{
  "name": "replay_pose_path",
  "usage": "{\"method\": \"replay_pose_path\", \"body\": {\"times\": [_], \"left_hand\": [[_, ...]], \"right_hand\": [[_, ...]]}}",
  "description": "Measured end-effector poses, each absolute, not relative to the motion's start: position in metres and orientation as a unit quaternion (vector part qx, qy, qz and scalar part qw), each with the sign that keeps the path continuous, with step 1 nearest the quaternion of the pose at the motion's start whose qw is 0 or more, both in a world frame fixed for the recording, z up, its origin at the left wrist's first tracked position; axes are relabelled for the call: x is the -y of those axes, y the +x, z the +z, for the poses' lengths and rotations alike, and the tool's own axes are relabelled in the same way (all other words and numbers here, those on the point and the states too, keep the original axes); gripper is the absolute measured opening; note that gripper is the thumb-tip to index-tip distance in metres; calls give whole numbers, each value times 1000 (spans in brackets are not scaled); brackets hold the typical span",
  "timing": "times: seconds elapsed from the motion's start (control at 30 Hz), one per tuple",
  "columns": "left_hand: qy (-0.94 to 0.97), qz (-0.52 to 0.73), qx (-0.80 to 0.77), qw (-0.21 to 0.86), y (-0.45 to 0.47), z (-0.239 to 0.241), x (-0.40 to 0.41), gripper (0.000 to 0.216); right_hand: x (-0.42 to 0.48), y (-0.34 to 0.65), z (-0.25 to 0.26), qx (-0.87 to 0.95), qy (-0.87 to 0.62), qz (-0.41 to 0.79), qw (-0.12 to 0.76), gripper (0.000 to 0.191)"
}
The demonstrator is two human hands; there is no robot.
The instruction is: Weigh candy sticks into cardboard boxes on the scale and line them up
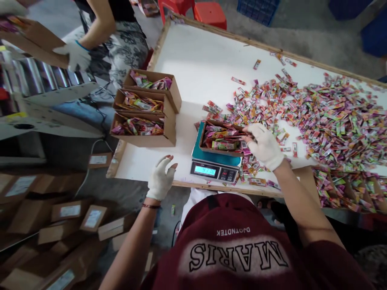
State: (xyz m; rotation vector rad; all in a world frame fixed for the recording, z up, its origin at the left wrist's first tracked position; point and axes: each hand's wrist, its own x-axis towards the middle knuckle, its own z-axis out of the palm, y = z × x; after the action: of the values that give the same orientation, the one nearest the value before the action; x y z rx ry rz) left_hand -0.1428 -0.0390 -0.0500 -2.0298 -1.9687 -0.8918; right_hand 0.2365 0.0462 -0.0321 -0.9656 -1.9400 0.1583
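Observation:
A cardboard box full of small colourful packets stands on a teal-topped digital scale with a lit display. My right hand, in a white glove with bare fingertips, is at the box's right end. Its fingers are closed on a small packet at the top of the pile, though the fingertips partly hide it. Gloved the same way, my left hand hovers by the table's front edge, left of the scale. Its fingers are apart and nothing is in them.
Several filled boxes stand left on the white table. Loose packets cover its right side, with more boxed packets at front right. A co-worker's gloved hand holds a carton over a roller conveyor.

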Motion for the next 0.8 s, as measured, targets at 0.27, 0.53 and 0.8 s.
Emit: {"method": "replay_pose_path", "body": {"times": [0.27, 0.53, 0.8], "left_hand": [[-661, -310, 671, 128, -134, -55, 61, 35], [-654, -301, 685, 108, -120, -62, 72, 32], [-677, -348, 642, 92, -94, -36, 46, 33]], "right_hand": [[-73, 174, -10, 874, -407, -6, 266, 32], [-85, 172, -12, 877, -428, 19, 218, 30], [-61, 290, -7, 729, -422, 3, 539, 24]]}}
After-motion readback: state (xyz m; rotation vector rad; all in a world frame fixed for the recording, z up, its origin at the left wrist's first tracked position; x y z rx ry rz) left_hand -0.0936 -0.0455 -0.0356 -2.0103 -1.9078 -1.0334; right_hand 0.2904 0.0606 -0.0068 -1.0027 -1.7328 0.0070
